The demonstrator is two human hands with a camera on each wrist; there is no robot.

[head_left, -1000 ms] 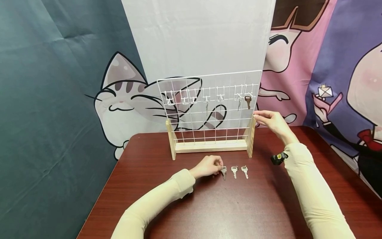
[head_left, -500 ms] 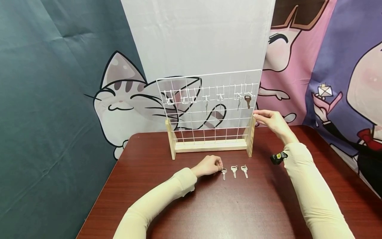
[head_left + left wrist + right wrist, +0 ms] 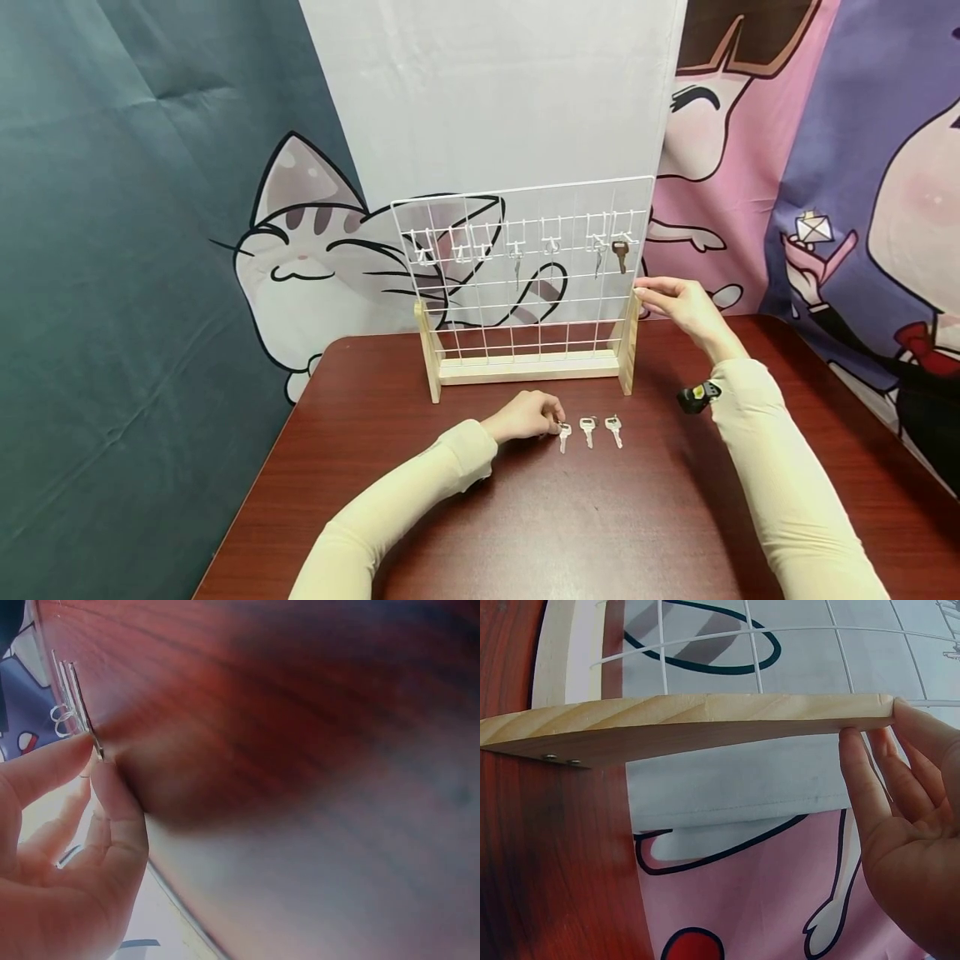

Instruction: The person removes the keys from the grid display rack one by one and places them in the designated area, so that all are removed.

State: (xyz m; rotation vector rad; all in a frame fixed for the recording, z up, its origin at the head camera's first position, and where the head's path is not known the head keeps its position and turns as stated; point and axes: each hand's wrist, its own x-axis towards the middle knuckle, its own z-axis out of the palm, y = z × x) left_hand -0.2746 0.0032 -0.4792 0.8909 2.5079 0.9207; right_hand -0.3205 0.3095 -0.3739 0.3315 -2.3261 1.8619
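Observation:
In the head view, my left hand (image 3: 525, 415) is low over the table and pinches the top end of the leftmost silver key (image 3: 564, 437) between thumb and finger. The left wrist view shows that key (image 3: 98, 748) between the fingertips. Two more silver keys, a middle key (image 3: 588, 432) and a right key (image 3: 614, 431), lie beside it in a row. Off to the right, my right hand (image 3: 686, 308) grips the top of the right wooden side post (image 3: 630, 346) of a white wire rack (image 3: 525, 325). In the right wrist view, thumb and finger meet the post's end (image 3: 780, 709).
Along the rack's upper part sit several white hooks (image 3: 461, 252). A brown key (image 3: 620, 256) and a few silver keys (image 3: 517, 268) hang there. The rack stands towards the back of the reddish-brown table (image 3: 480, 533), before a printed cloth backdrop (image 3: 300, 275).
The left hand's fingertips have closed in slightly on the leftmost key's top end, and that key has shifted a little. The right hand stays at the post. The view has moved slightly.

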